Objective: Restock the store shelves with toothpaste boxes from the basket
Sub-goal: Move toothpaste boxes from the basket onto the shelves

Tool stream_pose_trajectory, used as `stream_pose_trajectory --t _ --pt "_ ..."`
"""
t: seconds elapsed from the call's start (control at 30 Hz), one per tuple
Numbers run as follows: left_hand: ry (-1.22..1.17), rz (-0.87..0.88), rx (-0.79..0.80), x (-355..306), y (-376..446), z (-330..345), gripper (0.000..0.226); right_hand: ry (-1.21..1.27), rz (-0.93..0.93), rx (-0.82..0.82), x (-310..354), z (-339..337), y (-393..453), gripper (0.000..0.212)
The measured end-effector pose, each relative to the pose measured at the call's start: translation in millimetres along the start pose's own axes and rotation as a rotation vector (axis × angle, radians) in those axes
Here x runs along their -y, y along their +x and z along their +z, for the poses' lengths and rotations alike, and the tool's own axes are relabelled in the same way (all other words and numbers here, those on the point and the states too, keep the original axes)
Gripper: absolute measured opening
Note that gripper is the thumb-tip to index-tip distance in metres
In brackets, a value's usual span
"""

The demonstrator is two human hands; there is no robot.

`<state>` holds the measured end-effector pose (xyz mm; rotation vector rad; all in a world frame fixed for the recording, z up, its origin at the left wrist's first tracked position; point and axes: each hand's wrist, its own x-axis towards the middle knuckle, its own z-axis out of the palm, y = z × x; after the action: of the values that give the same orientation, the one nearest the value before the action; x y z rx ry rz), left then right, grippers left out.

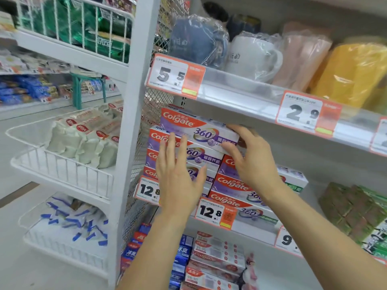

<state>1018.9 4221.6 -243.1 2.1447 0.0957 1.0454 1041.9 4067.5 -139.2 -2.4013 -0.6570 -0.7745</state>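
White metal shelf holds wrapped mugs; wire baskets left

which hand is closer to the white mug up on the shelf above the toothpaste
Right. The right hand grips the top toothpaste box almost directly below the white mug; the left hand is lower and further left, flat against the stack.

Left hand hides lower toothpaste boxes; basket unseen.

Single head-worn view, close to the shelves

The wide-angle camera looked forward and slightly down, at arm's reach from the middle shelf, whose front edge ran across the frame; a white upright post stood left of centre.
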Motion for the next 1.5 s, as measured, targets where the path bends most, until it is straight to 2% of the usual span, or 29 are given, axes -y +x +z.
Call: stream_pose_trajectory --t 0.33,0.57,0.93,1.07,1.13,1.2,1.3,1.4,1.5 --pt "0.047 -0.029 0.064 -2 -6 5 0.084 0.057 0.028 0.040 -3 2 6 0.042" --pt "0.041 -0.040 0.086 -3 -4 7 0.087 0.046 -0.025 0.108 -7 3 10 0.065" --pt "0.022 -0.009 0.124 -17 -13 8 0.090 0.112 0.005 0.120 0 2 8 0.065" --pt "0.003 -0.012 0.106 -22 -16 5 0.088 0.052 -0.003 0.117 2 1 5 0.068" --pt "-0.045 -0.032 0.043 -25 -19 2 0.079 0.012 0.015 0.087 4 -2 0 0.073" --pt "-0.120 -0.032 -0.064 -31 -23 -3 0.059 0.013 0.052 0.042 5 -8 -8 0.073" --pt "-0.243 0.017 -0.131 -40 -33 -9 0.034 0.008 0.021 -0.083 4 -17 -32 0.060" --pt "-0.305 0.036 0.001 -47 -49 -10 0.017 0.036 -0.063 -0.228 5 -31 -70 0.035" --pt "-0.206 0.060 0.308 -42 -73 -2 0.009 0.096 -0.045 -0.225 -3 -40 -124 0.015"
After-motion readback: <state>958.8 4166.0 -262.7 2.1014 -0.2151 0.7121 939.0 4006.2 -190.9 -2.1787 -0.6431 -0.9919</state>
